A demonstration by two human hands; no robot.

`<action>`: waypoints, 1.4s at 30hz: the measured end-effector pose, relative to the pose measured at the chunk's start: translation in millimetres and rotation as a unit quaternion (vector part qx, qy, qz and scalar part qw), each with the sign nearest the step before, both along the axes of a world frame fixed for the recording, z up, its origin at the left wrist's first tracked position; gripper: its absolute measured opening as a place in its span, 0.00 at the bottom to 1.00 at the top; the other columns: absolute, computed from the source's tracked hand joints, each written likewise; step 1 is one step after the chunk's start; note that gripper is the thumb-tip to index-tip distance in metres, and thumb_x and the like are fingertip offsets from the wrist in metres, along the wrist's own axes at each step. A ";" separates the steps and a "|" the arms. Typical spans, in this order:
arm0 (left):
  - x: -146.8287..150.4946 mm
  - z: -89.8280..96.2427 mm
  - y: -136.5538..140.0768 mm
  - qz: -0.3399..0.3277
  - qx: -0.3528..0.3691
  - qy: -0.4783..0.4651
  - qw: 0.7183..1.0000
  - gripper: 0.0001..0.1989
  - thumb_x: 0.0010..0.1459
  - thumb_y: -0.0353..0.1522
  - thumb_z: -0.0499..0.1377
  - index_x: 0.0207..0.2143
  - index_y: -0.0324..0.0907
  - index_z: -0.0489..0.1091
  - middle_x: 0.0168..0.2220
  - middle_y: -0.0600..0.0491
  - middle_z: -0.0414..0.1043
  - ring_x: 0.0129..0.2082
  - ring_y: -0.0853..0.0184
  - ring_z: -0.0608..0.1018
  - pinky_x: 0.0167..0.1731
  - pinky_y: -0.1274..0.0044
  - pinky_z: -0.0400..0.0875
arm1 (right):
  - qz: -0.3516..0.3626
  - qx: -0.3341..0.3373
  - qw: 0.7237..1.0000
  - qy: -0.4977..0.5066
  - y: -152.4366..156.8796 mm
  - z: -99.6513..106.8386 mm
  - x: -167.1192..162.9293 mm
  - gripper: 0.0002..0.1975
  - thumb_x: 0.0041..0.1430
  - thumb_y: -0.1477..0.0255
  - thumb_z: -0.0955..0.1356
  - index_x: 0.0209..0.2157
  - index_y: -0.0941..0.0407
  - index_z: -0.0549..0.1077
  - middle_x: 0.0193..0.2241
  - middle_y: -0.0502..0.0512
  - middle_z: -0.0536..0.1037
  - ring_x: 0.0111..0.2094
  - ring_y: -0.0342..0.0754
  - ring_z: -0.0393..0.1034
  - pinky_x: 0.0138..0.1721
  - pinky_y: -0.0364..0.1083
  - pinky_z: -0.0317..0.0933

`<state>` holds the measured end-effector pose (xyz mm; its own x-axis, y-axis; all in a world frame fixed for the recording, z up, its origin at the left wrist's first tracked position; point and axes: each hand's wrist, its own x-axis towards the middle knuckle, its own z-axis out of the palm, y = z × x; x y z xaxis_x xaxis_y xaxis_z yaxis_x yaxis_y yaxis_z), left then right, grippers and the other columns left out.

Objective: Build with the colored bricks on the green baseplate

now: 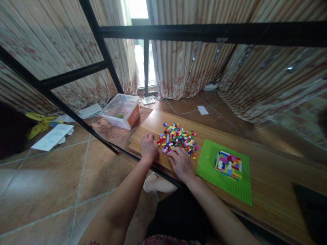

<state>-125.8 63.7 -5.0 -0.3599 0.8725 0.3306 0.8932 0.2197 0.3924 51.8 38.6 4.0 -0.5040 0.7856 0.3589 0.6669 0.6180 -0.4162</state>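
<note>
A loose heap of small coloured toy bricks (178,137) lies on the wooden board (230,136) in front of me. My left hand (149,146) rests at the heap's left edge with its fingers curled. A red brick (160,140) lies by its fingertips; whether they grip it or anything else is hidden. My right hand (181,163) reaches over the near edge of the heap, fingers bent and a little apart, touching bricks there. To its right is a green baseplate (206,156), bearing a low block of many-coloured bricks (228,165) built near its middle.
A clear plastic tub (114,110) with an orange label and a few green pieces inside stands beyond the board's left end. A black metal frame (163,33) crosses above and runs down the left. Papers (52,137) and a yellow object (39,124) lie on the tiled floor.
</note>
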 end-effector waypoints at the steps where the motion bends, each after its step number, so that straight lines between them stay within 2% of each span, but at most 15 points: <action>1: -0.2 -0.5 0.2 0.000 0.004 0.000 1.000 0.11 0.55 0.25 0.52 0.39 0.43 0.70 0.43 0.47 0.70 0.46 0.58 0.68 0.49 0.69 0.62 | -0.002 0.001 1.000 -0.002 0.2 -0.1 0.8 0.07 0.61 0.73 0.65 0.35 0.52 0.75 0.38 0.56 0.73 0.42 0.52 0.63 0.42 0.50 0.58; 9: -1.3 -1.8 1.6 -0.001 0.014 0.002 1.000 0.12 0.55 0.26 0.52 0.40 0.43 0.70 0.43 0.46 0.71 0.47 0.57 0.69 0.50 0.68 0.62 | -0.023 0.010 0.999 -0.036 0.8 -0.9 10.2 0.03 0.61 0.72 0.65 0.33 0.54 0.71 0.35 0.55 0.72 0.39 0.52 0.62 0.42 0.50 0.55; 15: -0.8 0.0 1.4 0.001 0.009 0.001 1.000 0.12 0.55 0.25 0.52 0.40 0.42 0.70 0.43 0.46 0.71 0.47 0.57 0.69 0.51 0.68 0.62 | -0.006 0.038 0.997 -0.065 1.4 -3.5 7.4 0.08 0.64 0.71 0.62 0.35 0.53 0.73 0.35 0.56 0.73 0.39 0.52 0.62 0.41 0.50 0.55; 21: -1.5 -0.5 1.4 0.002 0.012 0.000 1.000 0.11 0.56 0.26 0.52 0.39 0.43 0.70 0.43 0.47 0.70 0.47 0.58 0.69 0.50 0.68 0.62 | -0.039 0.021 0.999 -0.012 3.3 -8.4 12.5 0.10 0.66 0.74 0.59 0.37 0.55 0.71 0.35 0.57 0.73 0.39 0.52 0.64 0.42 0.49 0.56; 27: -1.9 -2.1 2.0 0.007 0.000 0.005 1.000 0.11 0.55 0.25 0.52 0.40 0.42 0.70 0.44 0.48 0.70 0.46 0.59 0.69 0.50 0.70 0.62 | -0.088 0.017 0.995 0.046 25.7 -12.4 23.0 0.12 0.66 0.73 0.57 0.36 0.56 0.71 0.33 0.57 0.74 0.37 0.50 0.66 0.40 0.47 0.57; 34: -1.4 -1.5 1.5 0.006 0.003 0.007 1.000 0.12 0.55 0.26 0.52 0.40 0.43 0.69 0.43 0.48 0.70 0.47 0.59 0.68 0.50 0.69 0.61 | -0.095 -0.002 0.995 -0.012 49.0 -4.2 27.9 0.12 0.63 0.73 0.60 0.31 0.56 0.73 0.31 0.57 0.75 0.37 0.51 0.66 0.41 0.47 0.57; 38: -0.6 -0.3 0.8 0.006 -0.002 0.004 1.000 0.10 0.55 0.26 0.52 0.39 0.43 0.69 0.42 0.48 0.70 0.45 0.59 0.69 0.49 0.69 0.62 | -0.091 -0.024 0.996 -0.008 53.6 4.3 25.3 0.10 0.62 0.70 0.62 0.36 0.56 0.75 0.37 0.57 0.75 0.40 0.51 0.67 0.44 0.47 0.58; 42: 0.1 0.5 0.6 0.007 -0.010 0.003 1.000 0.10 0.56 0.26 0.51 0.38 0.43 0.69 0.42 0.48 0.70 0.45 0.59 0.68 0.49 0.69 0.62 | -0.120 -0.034 0.992 -0.002 69.9 14.1 9.7 0.13 0.63 0.68 0.62 0.44 0.56 0.74 0.42 0.59 0.75 0.44 0.52 0.67 0.46 0.48 0.58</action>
